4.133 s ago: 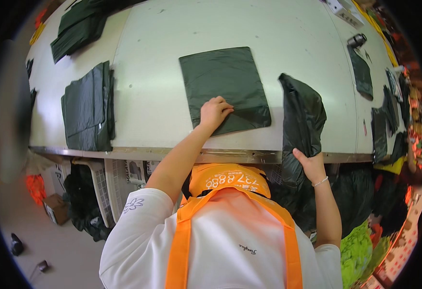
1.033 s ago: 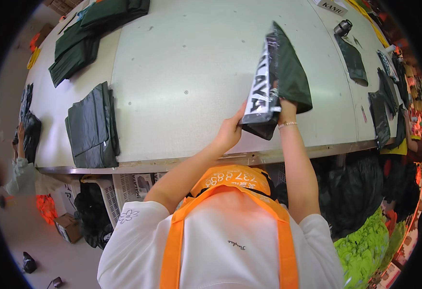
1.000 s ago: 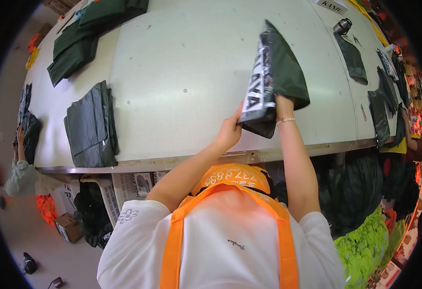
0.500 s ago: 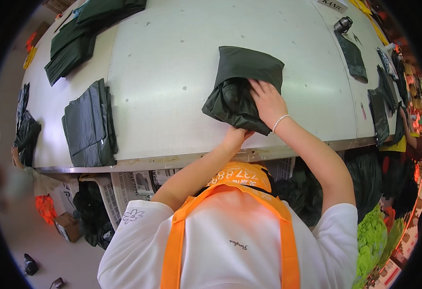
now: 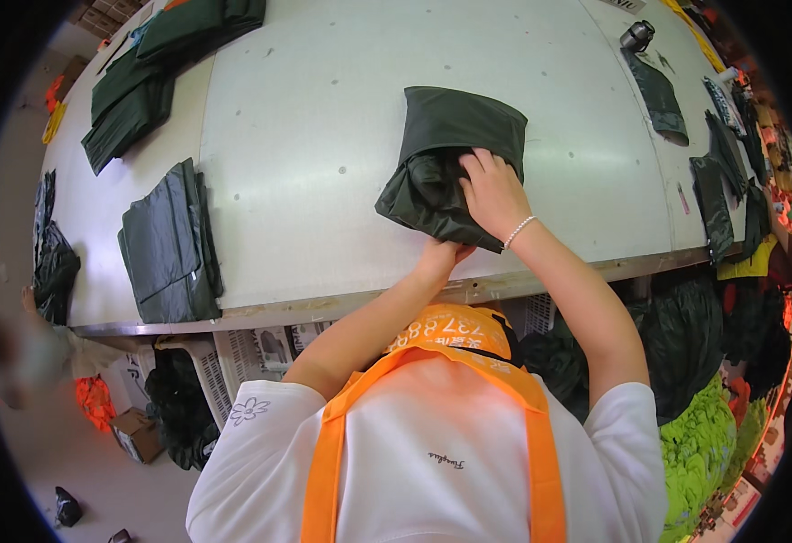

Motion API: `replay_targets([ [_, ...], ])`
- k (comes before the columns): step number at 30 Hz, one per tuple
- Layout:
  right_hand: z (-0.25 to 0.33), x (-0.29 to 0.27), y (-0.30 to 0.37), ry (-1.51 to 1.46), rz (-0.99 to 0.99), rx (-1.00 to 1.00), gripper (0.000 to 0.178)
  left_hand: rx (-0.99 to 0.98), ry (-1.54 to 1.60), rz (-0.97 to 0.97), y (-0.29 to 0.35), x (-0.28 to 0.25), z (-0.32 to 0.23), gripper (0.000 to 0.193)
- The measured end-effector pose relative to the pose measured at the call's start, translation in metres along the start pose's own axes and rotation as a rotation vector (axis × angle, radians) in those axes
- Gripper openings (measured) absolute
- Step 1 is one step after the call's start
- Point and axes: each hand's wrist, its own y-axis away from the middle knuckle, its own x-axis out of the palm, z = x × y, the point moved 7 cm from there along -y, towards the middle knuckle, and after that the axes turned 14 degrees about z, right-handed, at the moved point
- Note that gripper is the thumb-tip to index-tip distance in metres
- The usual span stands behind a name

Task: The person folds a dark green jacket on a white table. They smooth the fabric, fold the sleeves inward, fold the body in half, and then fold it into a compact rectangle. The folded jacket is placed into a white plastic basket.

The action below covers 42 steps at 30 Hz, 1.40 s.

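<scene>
A dark green fabric pouch lies on the pale table in front of me. Bunched dark green cloth fills its near-facing mouth. My right hand, with a beaded bracelet at the wrist, has bent fingers closed on the cloth at the right side of the mouth; the fingertips are partly hidden in the folds. From below, my left hand grips the pouch's near edge, its fingers partly covered by the fabric.
Stacked dark green folded cloth lies to the left, with more green bundles farther back. A metal flask and dark folded pieces are at the right. Under the table edge stand white crates. A person is at the far left.
My right hand has shifted slightly left, its fingers more bent at the pouch's mouth. My left hand keeps its grip below. The whole view has tilted a little.
</scene>
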Motion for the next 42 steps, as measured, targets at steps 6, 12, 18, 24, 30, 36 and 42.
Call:
replay_targets([
  [6,-0.002,0.000,-0.024,0.076,0.135,0.048,0.032,0.001,-0.037,-0.005,0.002,0.007,0.000,0.039],
  [12,-0.010,0.003,-0.045,0.225,0.174,0.009,0.011,-0.028,0.010,-0.006,0.000,0.006,0.001,0.040],
  [18,-0.025,-0.021,-0.046,0.152,0.079,0.252,0.019,0.010,0.213,0.056,0.001,0.015,0.001,0.038],
  [24,-0.036,0.000,-0.027,0.312,0.172,0.082,0.018,-0.041,0.246,0.016,0.001,0.021,0.002,0.033],
  [30,-0.010,-0.029,0.000,0.225,0.076,-0.238,0.012,-0.071,0.274,0.023,0.000,0.014,0.005,0.031],
  [36,-0.009,-0.019,0.035,-0.019,0.034,-0.351,0.017,-0.077,0.230,0.028,0.001,0.020,-0.002,0.030],
  [42,-0.065,0.034,0.146,-0.771,-0.221,0.400,0.024,-0.023,-0.104,0.166,-0.003,0.038,-0.045,0.033],
])
